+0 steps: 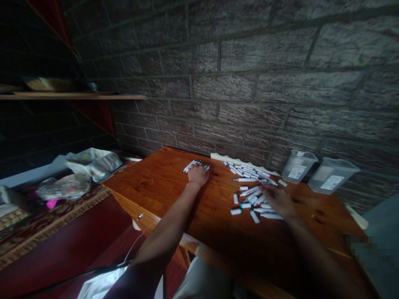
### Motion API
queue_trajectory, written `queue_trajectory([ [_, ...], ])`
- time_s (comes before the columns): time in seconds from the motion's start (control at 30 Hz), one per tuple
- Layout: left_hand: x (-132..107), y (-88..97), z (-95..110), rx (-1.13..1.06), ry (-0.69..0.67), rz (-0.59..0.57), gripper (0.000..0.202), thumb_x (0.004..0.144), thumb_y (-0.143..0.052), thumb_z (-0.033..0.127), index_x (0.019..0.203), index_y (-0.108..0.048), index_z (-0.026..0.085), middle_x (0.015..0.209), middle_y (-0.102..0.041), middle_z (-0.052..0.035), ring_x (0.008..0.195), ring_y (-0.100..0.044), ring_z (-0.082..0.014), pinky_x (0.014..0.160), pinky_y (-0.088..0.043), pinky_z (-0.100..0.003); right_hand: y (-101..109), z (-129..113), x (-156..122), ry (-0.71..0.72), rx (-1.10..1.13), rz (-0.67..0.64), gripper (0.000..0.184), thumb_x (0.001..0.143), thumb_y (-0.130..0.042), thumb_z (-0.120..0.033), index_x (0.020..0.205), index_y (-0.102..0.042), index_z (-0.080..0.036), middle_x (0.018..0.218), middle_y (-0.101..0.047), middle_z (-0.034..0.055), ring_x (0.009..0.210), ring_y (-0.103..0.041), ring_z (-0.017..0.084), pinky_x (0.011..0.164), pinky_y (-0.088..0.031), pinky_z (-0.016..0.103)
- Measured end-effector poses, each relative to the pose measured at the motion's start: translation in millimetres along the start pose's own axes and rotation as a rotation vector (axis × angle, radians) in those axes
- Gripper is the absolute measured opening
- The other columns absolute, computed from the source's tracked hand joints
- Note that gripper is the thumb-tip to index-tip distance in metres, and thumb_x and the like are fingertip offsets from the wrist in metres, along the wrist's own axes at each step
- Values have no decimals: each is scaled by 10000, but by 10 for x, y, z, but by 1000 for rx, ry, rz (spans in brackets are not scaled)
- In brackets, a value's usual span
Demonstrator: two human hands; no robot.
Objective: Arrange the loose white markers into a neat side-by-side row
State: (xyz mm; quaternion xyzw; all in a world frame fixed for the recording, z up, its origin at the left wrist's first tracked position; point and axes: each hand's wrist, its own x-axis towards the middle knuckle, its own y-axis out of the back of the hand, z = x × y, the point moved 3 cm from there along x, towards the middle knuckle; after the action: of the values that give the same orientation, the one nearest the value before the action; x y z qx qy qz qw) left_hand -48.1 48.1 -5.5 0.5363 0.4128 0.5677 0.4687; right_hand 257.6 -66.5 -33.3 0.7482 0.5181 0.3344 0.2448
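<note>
My left hand (198,174) lies over a tight row of white markers (188,167) with dark ends, its fingers curled around them near the table's back edge. Over the loose heap at the right, my right hand (279,200) has its fingers pinched together at the heap's edge; what is between them is too dark to make out. White markers (249,192) and several marker caps (236,211) with coloured edges lie scattered beside it. Behind these, more white markers (247,171) are heaped against the wavy white strip.
The wooden table (149,178) stands against a brick wall (205,112). Two clear plastic containers (299,167) with labels stand at its back right. A wavy white strip (225,158) runs along the back edge. Plastic bags (93,162) lie at left, below a shelf (93,96).
</note>
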Motion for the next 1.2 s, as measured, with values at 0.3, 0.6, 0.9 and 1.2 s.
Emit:
queue_trajectory([
  [0.3, 13, -41, -4, 5, 27, -37, 402, 908, -452, 345, 1163, -644, 102, 1274, -591, -174, 1229, -484, -303, 1014, -402, -414, -11, 0, 1, -22, 8, 0, 395, 825, -500, -505, 923, -735, -202, 922, -755, 67, 851, -686, 232, 820, -511, 356],
  [0.6, 40, -69, -20, -11, -27, -19, 350, 898, -427, 218, 1111, -670, 85, 1222, -612, -192, 1204, -495, -310, 1006, -416, -401, -23, 37, 1, -6, -6, 16, 392, 841, -502, -502, 923, -743, -205, 890, -759, 69, 829, -695, 236, 781, -528, 351],
  [0.9, 47, -109, -2, 1, -63, -31, 386, 889, -372, 161, 1143, -660, 123, 1264, -597, -166, 1206, -482, -304, 989, -416, -398, -38, 52, 13, 39, -29, 9, 390, 858, -487, -493, 944, -742, -210, 941, -760, 68, 863, -693, 231, 790, -524, 336],
  [1.2, 39, -109, 17, 1, -83, -48, 399, 877, -361, 132, 1155, -646, 105, 1268, -590, -177, 1209, -476, -308, 995, -407, -403, -37, 54, 10, 29, -40, 31, 365, 852, -499, -500, 925, -739, -235, 866, -761, 45, 808, -695, 219, 739, -524, 320],
])
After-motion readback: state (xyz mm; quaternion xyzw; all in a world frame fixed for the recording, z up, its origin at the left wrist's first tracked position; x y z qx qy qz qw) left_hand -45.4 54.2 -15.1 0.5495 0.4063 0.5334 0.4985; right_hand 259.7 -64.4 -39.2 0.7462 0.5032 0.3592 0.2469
